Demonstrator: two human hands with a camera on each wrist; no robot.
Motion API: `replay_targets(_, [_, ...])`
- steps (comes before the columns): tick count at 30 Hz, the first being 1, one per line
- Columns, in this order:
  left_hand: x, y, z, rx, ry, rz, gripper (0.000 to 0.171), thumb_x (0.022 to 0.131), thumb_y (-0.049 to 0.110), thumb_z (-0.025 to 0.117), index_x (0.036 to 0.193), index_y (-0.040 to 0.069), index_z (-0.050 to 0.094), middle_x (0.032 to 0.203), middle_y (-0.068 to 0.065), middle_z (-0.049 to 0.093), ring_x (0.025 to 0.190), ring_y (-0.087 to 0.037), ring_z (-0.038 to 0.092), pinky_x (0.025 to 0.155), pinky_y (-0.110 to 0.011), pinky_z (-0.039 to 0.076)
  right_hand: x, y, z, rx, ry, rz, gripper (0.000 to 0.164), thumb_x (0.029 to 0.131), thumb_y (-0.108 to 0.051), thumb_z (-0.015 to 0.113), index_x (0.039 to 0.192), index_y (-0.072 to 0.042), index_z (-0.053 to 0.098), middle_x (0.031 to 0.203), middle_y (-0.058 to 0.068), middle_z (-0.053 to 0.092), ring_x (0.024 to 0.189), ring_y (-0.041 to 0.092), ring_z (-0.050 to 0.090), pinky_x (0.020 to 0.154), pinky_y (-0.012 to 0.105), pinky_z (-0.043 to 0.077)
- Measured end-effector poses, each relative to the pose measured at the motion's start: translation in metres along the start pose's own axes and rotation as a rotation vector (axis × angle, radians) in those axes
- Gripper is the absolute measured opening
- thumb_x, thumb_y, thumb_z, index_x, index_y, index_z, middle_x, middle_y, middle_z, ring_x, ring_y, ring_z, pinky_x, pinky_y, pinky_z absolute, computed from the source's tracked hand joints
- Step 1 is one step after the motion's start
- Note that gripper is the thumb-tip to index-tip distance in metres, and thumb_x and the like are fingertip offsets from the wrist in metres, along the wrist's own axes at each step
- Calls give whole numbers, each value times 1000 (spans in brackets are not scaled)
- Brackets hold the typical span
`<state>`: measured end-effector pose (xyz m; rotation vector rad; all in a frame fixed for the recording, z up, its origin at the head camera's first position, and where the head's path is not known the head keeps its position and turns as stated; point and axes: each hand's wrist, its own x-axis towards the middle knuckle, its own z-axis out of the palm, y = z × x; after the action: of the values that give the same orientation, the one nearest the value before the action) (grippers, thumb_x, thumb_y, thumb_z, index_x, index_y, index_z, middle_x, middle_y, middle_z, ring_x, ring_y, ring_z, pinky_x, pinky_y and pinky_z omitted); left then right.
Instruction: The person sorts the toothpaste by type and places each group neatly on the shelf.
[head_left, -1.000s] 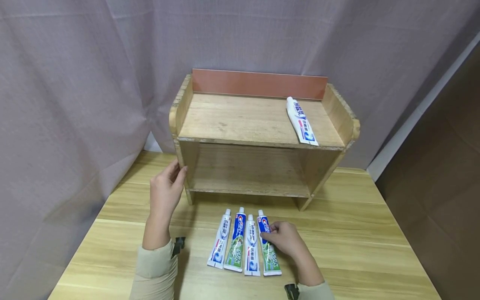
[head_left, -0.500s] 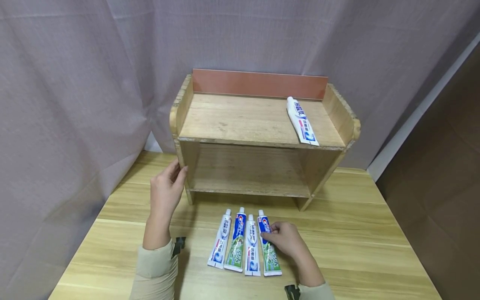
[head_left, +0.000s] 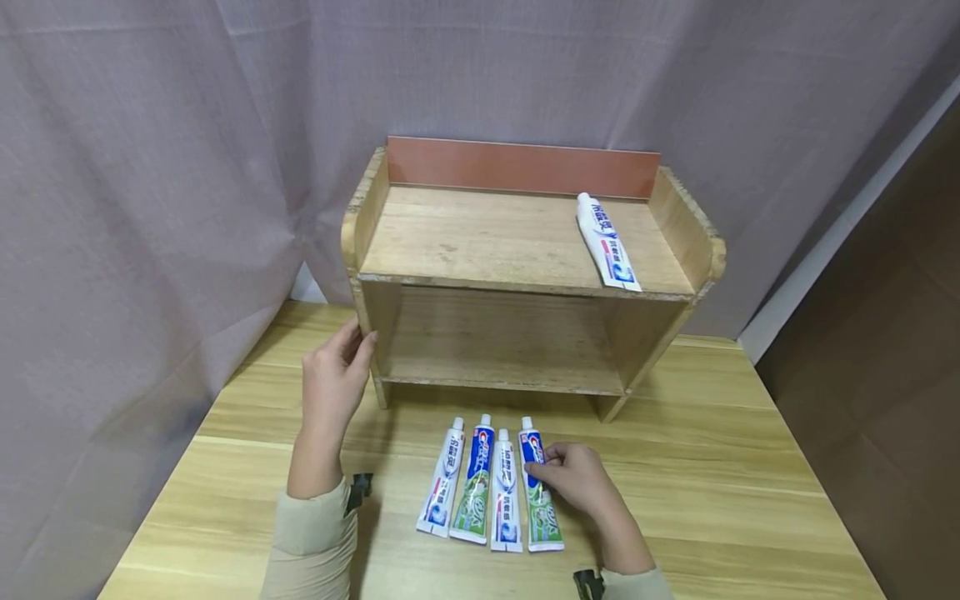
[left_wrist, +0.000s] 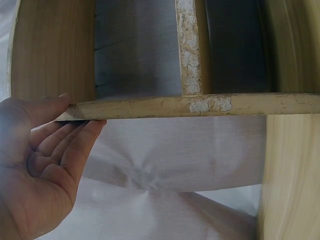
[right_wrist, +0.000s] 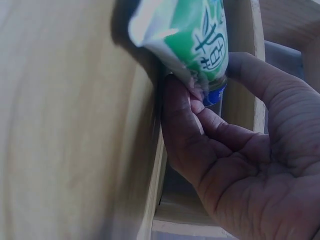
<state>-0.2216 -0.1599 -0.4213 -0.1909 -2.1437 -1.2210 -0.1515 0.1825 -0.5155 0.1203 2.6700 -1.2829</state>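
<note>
Your cuffs (head_left: 311, 542) are beige, each w/ a black clip (head_left: 362, 483) near the wrist. On the table (head_left: 727, 500) in front of you there are, side by side from L to R: 1st tube (head_left: 441, 479) white, 2nd tube (head_left: 472, 492) blue-green, 3rd tube (head_left: 506, 496) white, 4th tube (head_left: 542, 504) blue-green, all w/ caps (head_left: 459, 422) toward the shelf (head_left: 502, 333). Your R hand (head_left: 579, 479) pinches the 4th tube, thumb on its front, fingers at its R side; if this tube is a bit lifted, I can't tell. Farther, your L hand (head_left: 335, 375) grips the shelf's L wall (head_left: 363, 225), thumb on one face, fingers on the other. The shelf stands upright behind the tubes. On its top board (head_left: 465, 242), near the R wall (head_left: 686, 233), lies the 5th tube (head_left: 607, 246), white, slanted, cap to the back, flat end at the front edge. Behind is a reddish strip (head_left: 517, 167), then the grey curtain (head_left: 480, 67); a dark brown panel (head_left: 885, 350) is on the R
</note>
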Motion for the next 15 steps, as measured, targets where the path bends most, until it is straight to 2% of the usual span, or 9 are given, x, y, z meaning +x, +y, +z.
replay_targets(6, [0, 0, 0, -2, 2, 1, 31, 96, 12, 70, 124, 0, 69, 112, -20, 72, 98, -29, 73, 81, -27, 62, -1, -1, -2, 26, -4, 4, 26, 82, -25, 83, 85, -4, 68, 68, 2, 60, 60, 14, 54, 48, 20, 47])
replay_targets(15, [0, 0, 0, 3, 1, -2, 31, 96, 14, 70, 124, 1, 69, 112, -19, 72, 98, -29, 73, 81, -28, 63, -4, -6, -7, 45, 6, -34, 24, 82, -22, 84, 87, -3, 68, 70, 3, 62, 59, 15, 56, 48, 22, 51])
